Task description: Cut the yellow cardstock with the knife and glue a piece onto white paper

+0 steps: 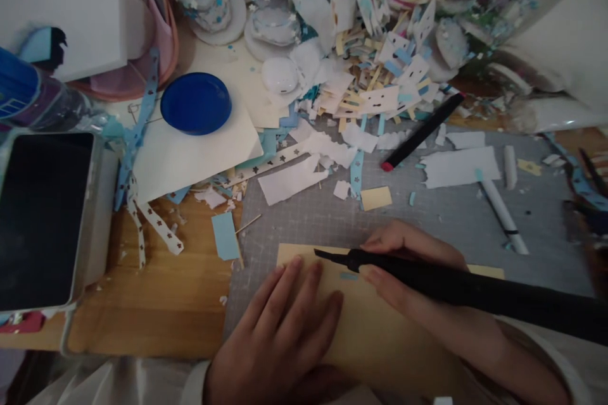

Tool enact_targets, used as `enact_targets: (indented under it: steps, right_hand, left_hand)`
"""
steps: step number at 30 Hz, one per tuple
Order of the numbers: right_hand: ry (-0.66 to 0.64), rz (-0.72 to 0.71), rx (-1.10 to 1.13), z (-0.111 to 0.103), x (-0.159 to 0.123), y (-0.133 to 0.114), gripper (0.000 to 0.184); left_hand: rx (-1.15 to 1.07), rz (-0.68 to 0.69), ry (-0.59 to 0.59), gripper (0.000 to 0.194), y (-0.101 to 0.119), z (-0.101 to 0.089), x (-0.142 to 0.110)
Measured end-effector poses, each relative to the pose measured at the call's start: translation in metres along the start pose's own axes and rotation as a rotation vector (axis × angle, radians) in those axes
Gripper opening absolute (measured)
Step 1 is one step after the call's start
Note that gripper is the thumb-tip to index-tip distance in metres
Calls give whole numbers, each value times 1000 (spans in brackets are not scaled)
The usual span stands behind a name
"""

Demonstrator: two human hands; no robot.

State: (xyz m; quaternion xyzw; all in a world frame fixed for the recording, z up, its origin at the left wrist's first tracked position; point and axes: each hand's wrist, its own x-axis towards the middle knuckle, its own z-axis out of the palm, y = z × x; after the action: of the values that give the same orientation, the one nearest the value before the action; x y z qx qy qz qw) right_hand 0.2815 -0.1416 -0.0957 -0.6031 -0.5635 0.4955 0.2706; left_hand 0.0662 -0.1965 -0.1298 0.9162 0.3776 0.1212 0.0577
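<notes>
Low in the frame, the left hand (280,335) lay flat on a tan sheet of paper (361,329), its fingers (304,294) spread and pressing down, gripping nothing. The sheet rested on a grey cutting mat (323,215) at the lower centre, which covered part of the wooden desk (156,310).

The right hand (418,285) came in from the lower right, its fingers closed around a long black pen-like tool (475,291). The tool's long axis ran nearly level across the frame, rising slightly toward the left, and its narrow tip (323,254) sat over the sheet's upper edge, just above and right of the left fingertips. The tip appeared to touch the paper or to sit barely off it; which one could not be told. A small blue mark or scrap (348,276) lay on the sheet just below the tip, between the two hands and closer to the right.

Higher up, a black marker with a red end (422,131) lay diagonally on the mat, below a heap of paper scraps (375,69). A blue round lid (196,103) sat at upper left, and a dark tablet (42,218) at the left edge.
</notes>
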Motion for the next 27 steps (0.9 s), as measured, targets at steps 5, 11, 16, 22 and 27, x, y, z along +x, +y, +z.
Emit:
enact_targets:
  steps: [5,11,16,22,27]
  right_hand:
    - [-25,-31,69,-1,2,3,6]
    - [-1,-63,25,-8,1,8,6]
    - [13,-48,-4,-14,-2,12,9]
    - [31,-60,-87,-21,-2,10,12]
    - [63,-71,-95,-27,-2,9,9]
  left_hand:
    - [-2,-15,-21,67,1,0,-1]
    - [-7,-23,-30,67,1,0,-1]
    - [-9,-21,-8,66,2,0,-1]
    - [-5,-24,-15,69,1,3,-3]
    - [-14,-24,-13,69,1,1,-3]
